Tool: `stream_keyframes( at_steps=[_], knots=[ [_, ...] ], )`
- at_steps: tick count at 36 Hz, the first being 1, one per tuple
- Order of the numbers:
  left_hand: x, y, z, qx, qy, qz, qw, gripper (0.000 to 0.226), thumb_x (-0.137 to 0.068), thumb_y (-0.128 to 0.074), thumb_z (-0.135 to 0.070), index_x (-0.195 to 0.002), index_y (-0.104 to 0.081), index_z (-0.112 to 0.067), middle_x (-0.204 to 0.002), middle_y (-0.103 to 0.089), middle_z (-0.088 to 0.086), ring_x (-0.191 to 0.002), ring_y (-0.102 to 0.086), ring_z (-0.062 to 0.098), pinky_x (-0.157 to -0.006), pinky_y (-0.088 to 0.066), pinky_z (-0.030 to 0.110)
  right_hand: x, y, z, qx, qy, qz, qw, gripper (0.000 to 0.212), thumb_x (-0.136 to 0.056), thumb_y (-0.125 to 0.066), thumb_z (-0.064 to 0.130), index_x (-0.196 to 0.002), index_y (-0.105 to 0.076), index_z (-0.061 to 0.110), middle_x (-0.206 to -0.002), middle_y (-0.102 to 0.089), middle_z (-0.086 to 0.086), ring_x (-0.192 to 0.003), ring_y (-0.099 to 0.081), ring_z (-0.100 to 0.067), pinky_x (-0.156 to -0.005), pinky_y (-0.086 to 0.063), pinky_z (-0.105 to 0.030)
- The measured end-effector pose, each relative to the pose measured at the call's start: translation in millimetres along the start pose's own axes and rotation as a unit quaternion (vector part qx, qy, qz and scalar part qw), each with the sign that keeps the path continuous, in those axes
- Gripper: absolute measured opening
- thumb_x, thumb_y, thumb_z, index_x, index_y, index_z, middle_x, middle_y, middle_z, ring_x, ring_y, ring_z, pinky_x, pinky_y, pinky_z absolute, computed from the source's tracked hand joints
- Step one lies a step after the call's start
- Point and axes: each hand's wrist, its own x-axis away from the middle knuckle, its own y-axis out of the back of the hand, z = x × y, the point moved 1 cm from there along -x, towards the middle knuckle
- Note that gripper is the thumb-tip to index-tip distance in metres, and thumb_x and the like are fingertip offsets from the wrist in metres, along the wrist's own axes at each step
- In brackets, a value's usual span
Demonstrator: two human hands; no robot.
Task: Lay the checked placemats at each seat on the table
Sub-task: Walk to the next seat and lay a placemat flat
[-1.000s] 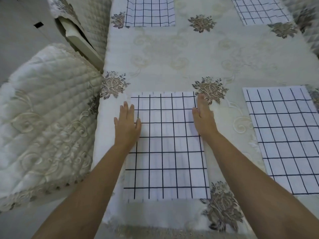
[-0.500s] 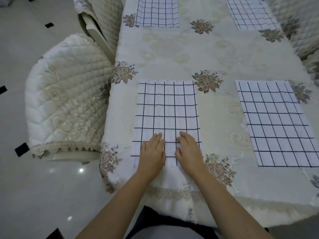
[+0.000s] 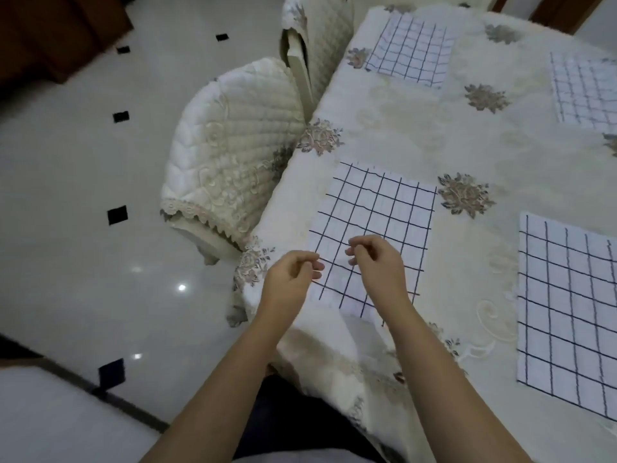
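The worktop [image 3: 417,135] is covered by a cream embroidered cloth [image 3: 394,121] with grey-pink flower patches, and its lace-trimmed edge hangs down over the near side. To the left lies a glossy pale tiled floor [image 3: 73,202] with small black diamond insets, and a dark wooden piece of furniture [image 3: 56,31] fills the top left corner. Two chairs in quilted cream covers stand along the left side of the worktop, the near chair [image 3: 227,155] just beside the corner and the far chair [image 3: 317,38] behind it. Four checked placemats, white with dark grid lines, lie flat on the cloth. The near-left placemat [image 3: 374,215] has its long axis running away from the near edge toward the far end, tilted slightly in this view, with its near short edge close to the worktop's near edge. The near-right placemat [image 3: 567,309] lies the same way, well apart to the right. The far-left placemat [image 3: 410,51] and the far-right placemat [image 3: 584,88] sit at the far seats. Both bare forearms reach up from the bottom of the view. The left hand [image 3: 290,279] and the right hand [image 3: 377,262] are over the near end of the near-left placemat, close together, fingers loosely curled inward with nothing in them; I cannot tell whether they touch the mat.
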Motion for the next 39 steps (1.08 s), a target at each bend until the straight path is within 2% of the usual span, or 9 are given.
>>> stream_keyframes(
  at_steps=[2, 4, 7, 10, 14, 17, 22, 28, 39],
  knots=[
    [6.6, 19.7, -13.3, 0.029, -0.006, -0.030, 0.999, 0.022, -0.094, -0.040, 0.005, -0.094, -0.059, -0.006, -0.078, -0.063, 0.001, -0.064, -0.061, 0.002, -0.059, -0.045, 0.007, 3.7, -16.5, 20.0, -0.030, 0.017, 0.027, 0.999, 0.020, -0.093, -0.044, 0.008, -0.091, -0.061, 0.020, -0.082, -0.064, 0.006, -0.071, -0.059, -0.007, -0.057, -0.045, -0.008],
    [8.7, 40.3, -21.8, 0.047, -0.015, -0.059, 0.997, 0.020, -0.095, -0.040, 0.003, -0.096, -0.059, -0.005, -0.077, -0.064, 0.002, -0.058, -0.059, -0.005, -0.058, -0.045, 0.008, 8.2, -34.4, 38.4, -0.059, 0.037, 0.055, 0.996, 0.022, -0.092, -0.045, 0.007, -0.087, -0.062, 0.022, -0.079, -0.064, 0.005, -0.068, -0.059, -0.003, -0.059, -0.045, -0.008],
    [9.3, 71.2, -30.9, 0.091, -0.019, -0.107, 0.990, 0.023, -0.095, -0.042, 0.000, -0.090, -0.061, -0.012, -0.078, -0.066, 0.002, -0.060, -0.060, -0.001, -0.063, -0.050, 0.015, 15.2, -60.8, 61.6, -0.078, 0.062, 0.099, 0.990, 0.024, -0.091, -0.047, 0.006, -0.083, -0.062, 0.023, -0.075, -0.064, 0.005, -0.062, -0.058, 0.000, -0.060, -0.044, -0.009],
    [8.7, 111.5, -37.6, 0.116, -0.033, -0.154, 0.981, 0.021, -0.095, -0.041, 0.002, -0.092, -0.060, -0.007, -0.078, -0.065, 0.004, -0.058, -0.060, -0.002, -0.056, -0.044, 0.007, 19.2, -96.6, 86.3, -0.090, 0.091, 0.143, 0.981, 0.022, -0.092, -0.048, 0.005, -0.084, -0.063, 0.019, -0.074, -0.065, 0.003, -0.060, -0.057, -0.001, -0.058, -0.043, -0.009],
    [-0.8, 172.3, -37.2, 0.119, -0.036, -0.196, 0.973, 0.025, -0.095, -0.041, 0.002, -0.088, -0.061, -0.011, -0.079, -0.066, 0.006, -0.058, -0.060, -0.002, -0.055, -0.044, 0.006, 23.7, -153.6, 119.3, -0.130, 0.105, 0.179, 0.970, 0.025, -0.092, -0.048, 0.001, -0.082, -0.062, 0.019, -0.071, -0.062, 0.001, -0.059, -0.056, -0.001, -0.059, -0.045, -0.011],
    [-15.0, 223.3, -30.7, 0.102, -0.031, -0.215, 0.971, 0.025, -0.095, -0.042, -0.002, -0.089, -0.062, -0.014, -0.081, -0.068, 0.003, -0.061, -0.061, -0.001, -0.058, -0.045, 0.006, 26.7, -204.1, 141.4, -0.138, 0.112, 0.202, 0.963, 0.023, -0.092, -0.047, 0.001, -0.084, -0.062, 0.017, -0.070, -0.061, 0.004, -0.059, -0.055, 0.000, -0.053, -0.045, -0.010],
    [-41.6, 312.8, -21.8, 0.074, -0.033, -0.239, 0.968, 0.024, -0.095, -0.041, -0.003, -0.092, -0.062, -0.014, -0.082, -0.068, 0.001, -0.063, -0.061, -0.002, -0.059, -0.044, 0.005, 26.0, -294.6, 171.4, -0.140, 0.095, 0.216, 0.961, 0.024, -0.092, -0.046, 0.002, -0.084, -0.061, 0.019, -0.072, -0.062, 0.004, -0.057, -0.055, 0.002, -0.056, -0.045, -0.011],
    [-76.6, 406.4, -17.0, 0.075, -0.020, -0.264, 0.961, 0.027, -0.094, -0.040, -0.003, -0.089, -0.062, -0.019, -0.083, -0.069, -0.001, -0.064, -0.061, -0.003, -0.060, -0.045, 0.004, 18.5, -381.2, 203.9, -0.161, 0.075, 0.221, 0.959, 0.026, -0.092, -0.045, 0.000, -0.082, -0.062, 0.018, -0.071, -0.062, 0.004, -0.056, -0.056, 0.000, -0.057, -0.042, -0.007],
    [-181.4, 464.2, -18.0, 0.085, 0.011, -0.221, 0.972, 0.027, -0.094, -0.041, -0.003, -0.087, -0.062, -0.018, -0.082, -0.069, -0.001, -0.064, -0.061, -0.001, -0.058, -0.043, 0.003, -68.7, -463.4, 242.7, -0.168, 0.046, 0.165, 0.971, 0.030, -0.091, -0.044, -0.001, -0.080, -0.062, 0.020, -0.067, -0.063, 0.009, -0.055, -0.056, -0.001, -0.057, -0.043, -0.008]
  ],
)
